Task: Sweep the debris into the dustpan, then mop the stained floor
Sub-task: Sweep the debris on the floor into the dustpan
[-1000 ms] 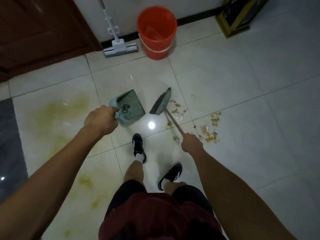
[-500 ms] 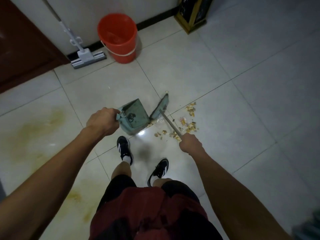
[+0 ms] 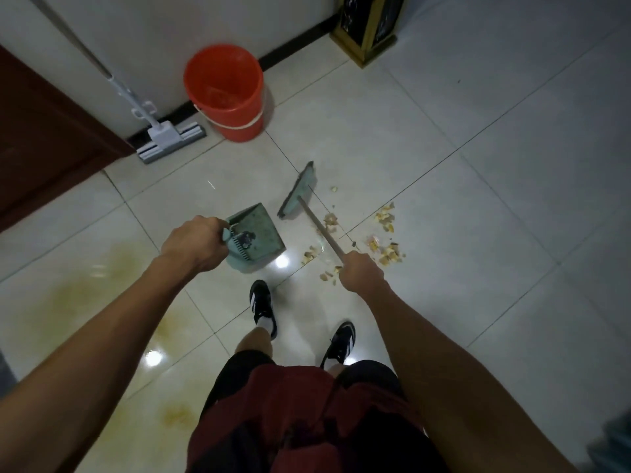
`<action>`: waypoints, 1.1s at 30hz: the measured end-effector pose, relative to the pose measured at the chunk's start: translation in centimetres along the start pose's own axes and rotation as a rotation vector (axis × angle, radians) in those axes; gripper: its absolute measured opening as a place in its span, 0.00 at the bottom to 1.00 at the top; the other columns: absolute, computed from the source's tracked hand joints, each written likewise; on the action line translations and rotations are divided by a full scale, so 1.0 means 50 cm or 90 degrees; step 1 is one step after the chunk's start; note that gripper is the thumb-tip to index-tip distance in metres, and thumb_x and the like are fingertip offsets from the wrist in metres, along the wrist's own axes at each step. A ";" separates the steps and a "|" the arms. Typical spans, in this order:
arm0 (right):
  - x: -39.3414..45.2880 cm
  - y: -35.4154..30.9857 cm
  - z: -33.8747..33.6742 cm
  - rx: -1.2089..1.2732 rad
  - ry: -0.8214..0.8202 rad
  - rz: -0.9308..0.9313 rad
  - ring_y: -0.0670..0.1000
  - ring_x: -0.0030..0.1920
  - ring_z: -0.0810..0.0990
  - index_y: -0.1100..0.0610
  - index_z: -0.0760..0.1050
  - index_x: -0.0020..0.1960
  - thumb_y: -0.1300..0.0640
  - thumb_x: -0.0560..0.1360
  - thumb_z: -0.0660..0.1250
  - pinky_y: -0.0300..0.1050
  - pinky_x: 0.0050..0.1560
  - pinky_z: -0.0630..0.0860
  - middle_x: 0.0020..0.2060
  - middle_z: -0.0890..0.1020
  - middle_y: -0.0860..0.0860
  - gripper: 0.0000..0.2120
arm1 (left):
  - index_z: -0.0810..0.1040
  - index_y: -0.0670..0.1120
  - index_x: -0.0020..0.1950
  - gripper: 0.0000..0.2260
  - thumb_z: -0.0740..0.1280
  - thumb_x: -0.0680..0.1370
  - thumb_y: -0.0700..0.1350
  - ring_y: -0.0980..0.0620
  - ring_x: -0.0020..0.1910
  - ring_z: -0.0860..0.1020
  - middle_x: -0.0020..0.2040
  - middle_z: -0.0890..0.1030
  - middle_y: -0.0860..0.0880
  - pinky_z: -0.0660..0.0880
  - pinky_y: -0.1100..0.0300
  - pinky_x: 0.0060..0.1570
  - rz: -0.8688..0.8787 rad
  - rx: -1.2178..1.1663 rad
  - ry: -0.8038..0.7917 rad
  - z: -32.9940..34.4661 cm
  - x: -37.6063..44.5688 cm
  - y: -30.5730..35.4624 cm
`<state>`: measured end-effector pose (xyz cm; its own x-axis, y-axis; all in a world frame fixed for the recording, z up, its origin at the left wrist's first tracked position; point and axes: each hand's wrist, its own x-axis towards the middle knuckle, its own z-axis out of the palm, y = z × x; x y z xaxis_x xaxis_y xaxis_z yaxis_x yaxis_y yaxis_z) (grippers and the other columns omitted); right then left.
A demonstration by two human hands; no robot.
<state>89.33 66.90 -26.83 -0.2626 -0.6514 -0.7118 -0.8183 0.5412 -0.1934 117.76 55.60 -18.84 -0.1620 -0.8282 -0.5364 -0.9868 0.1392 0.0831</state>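
My left hand (image 3: pixel 194 244) grips the handle of a green dustpan (image 3: pixel 256 233) that sits on the pale tiled floor in front of my feet. My right hand (image 3: pixel 360 273) grips the thin stick of a green broom (image 3: pixel 297 192), whose head lies beyond the dustpan's right side, apart from it. Yellowish debris (image 3: pixel 384 233) is scattered on the tiles to the right of the broom stick and under my right hand. A yellow-brown stain (image 3: pixel 85 285) spreads over the floor at the left. A white flat mop (image 3: pixel 170 136) leans on the wall.
An orange bucket (image 3: pixel 227 92) stands by the wall next to the mop. A dark wooden door (image 3: pixel 41 145) is at the far left. A gold-framed dark stand (image 3: pixel 368 27) sits at the back right. My two black shoes (image 3: pixel 263 307) stand just behind the dustpan.
The broom head has swung away from the dustpan's mouth, out beyond it. The camera view has shifted, so the stain at the left shows more.
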 end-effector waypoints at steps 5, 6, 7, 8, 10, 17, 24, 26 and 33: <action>0.025 -0.132 0.036 -0.030 0.031 -0.014 0.58 0.53 0.84 0.62 0.75 0.58 0.55 0.80 0.65 0.50 0.48 0.80 0.51 0.81 0.56 0.12 | 0.81 0.53 0.59 0.15 0.66 0.73 0.45 0.40 0.45 0.80 0.50 0.82 0.43 0.79 0.52 0.43 0.017 0.004 -0.027 -0.037 0.088 -0.112; 0.027 -0.152 0.039 -0.043 0.028 -0.005 0.58 0.52 0.84 0.62 0.76 0.59 0.55 0.80 0.65 0.50 0.48 0.80 0.48 0.81 0.54 0.12 | 0.81 0.52 0.60 0.15 0.66 0.73 0.45 0.40 0.45 0.80 0.50 0.82 0.43 0.79 0.52 0.43 0.023 0.005 -0.029 -0.042 0.103 -0.130; 0.029 -0.166 0.040 -0.063 0.026 0.003 0.57 0.51 0.84 0.61 0.76 0.59 0.55 0.80 0.65 0.50 0.47 0.81 0.44 0.80 0.53 0.12 | 0.81 0.52 0.60 0.16 0.66 0.73 0.45 0.39 0.46 0.80 0.51 0.82 0.42 0.78 0.52 0.43 0.028 0.006 -0.030 -0.046 0.117 -0.145; 0.029 -0.175 0.039 -0.077 0.022 0.018 0.56 0.51 0.84 0.61 0.76 0.60 0.55 0.80 0.64 0.50 0.47 0.81 0.42 0.80 0.52 0.12 | 0.81 0.52 0.61 0.16 0.67 0.74 0.45 0.39 0.47 0.80 0.52 0.82 0.42 0.78 0.53 0.43 0.035 0.006 -0.031 -0.050 0.133 -0.158; 0.025 -0.181 0.038 -0.087 0.016 0.058 0.56 0.51 0.84 0.60 0.76 0.61 0.56 0.80 0.64 0.50 0.47 0.80 0.46 0.81 0.53 0.12 | 0.81 0.52 0.63 0.18 0.67 0.73 0.44 0.38 0.48 0.81 0.53 0.82 0.42 0.77 0.53 0.43 0.049 0.011 -0.035 -0.056 0.158 -0.172; 0.001 -0.147 0.019 -0.076 0.050 0.154 0.57 0.53 0.83 0.59 0.76 0.63 0.57 0.80 0.62 0.52 0.51 0.81 0.52 0.82 0.55 0.14 | 0.81 0.50 0.60 0.16 0.67 0.73 0.49 0.40 0.46 0.81 0.51 0.82 0.43 0.74 0.55 0.40 0.090 0.035 -0.049 -0.072 0.221 -0.147; 0.004 -0.108 -0.007 0.060 0.059 0.199 0.58 0.54 0.83 0.61 0.75 0.62 0.57 0.78 0.64 0.51 0.52 0.79 0.53 0.82 0.57 0.15 | 0.81 0.51 0.61 0.16 0.68 0.72 0.46 0.39 0.48 0.80 0.52 0.82 0.42 0.75 0.54 0.41 0.131 0.054 -0.052 -0.093 0.238 -0.065; 0.013 -0.100 -0.013 0.115 0.044 0.192 0.58 0.51 0.83 0.61 0.75 0.61 0.57 0.77 0.64 0.53 0.51 0.82 0.53 0.82 0.57 0.15 | 0.81 0.52 0.60 0.16 0.67 0.72 0.46 0.39 0.48 0.81 0.52 0.82 0.42 0.77 0.53 0.43 0.139 0.058 -0.047 -0.100 0.235 -0.045; 0.073 -0.109 -0.060 0.247 0.058 0.157 0.55 0.42 0.84 0.59 0.77 0.58 0.60 0.74 0.62 0.52 0.42 0.84 0.44 0.82 0.53 0.14 | 0.82 0.53 0.59 0.15 0.66 0.73 0.45 0.38 0.49 0.80 0.52 0.82 0.42 0.76 0.53 0.43 0.129 0.072 -0.012 -0.133 0.233 -0.014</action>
<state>91.29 59.99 -26.34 -0.4832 -0.5123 -0.7100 -0.4787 0.8336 -0.2757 116.50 42.25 -19.57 -0.3562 -0.7667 -0.5341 -0.9268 0.3629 0.0971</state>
